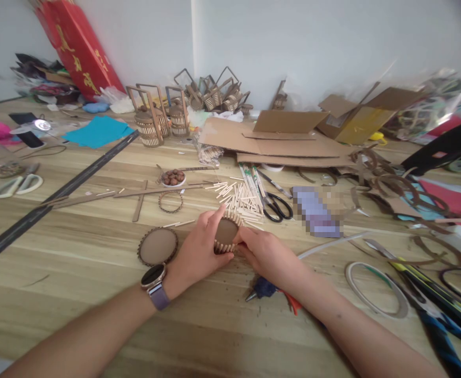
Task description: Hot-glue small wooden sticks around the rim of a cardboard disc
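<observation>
A small round cardboard basket base [226,231], ringed with short pale wooden sticks, stands between my hands. My left hand [199,239] wraps round its left side, thumb at the near edge and fingers at the far edge. At the right rim, the fingers of my right hand [260,247] are pinched together; whatever is between them is hidden. Left of my left hand lies a cardboard disc [158,245] with a notched brown edge. Loose wooden sticks [240,199] are heaped just beyond the basket base. A glue gun [264,289] lies under my right forearm, partly covered.
Black-handled scissors [278,207], a bowl of brown beads [174,177] and a corrugated ring [170,202] lie ahead. Finished little baskets [148,126] stand by the wall near cardboard sheets [230,134]. At right are a tape roll [376,290], a yellow-black cutter [431,291] and curled brown strips.
</observation>
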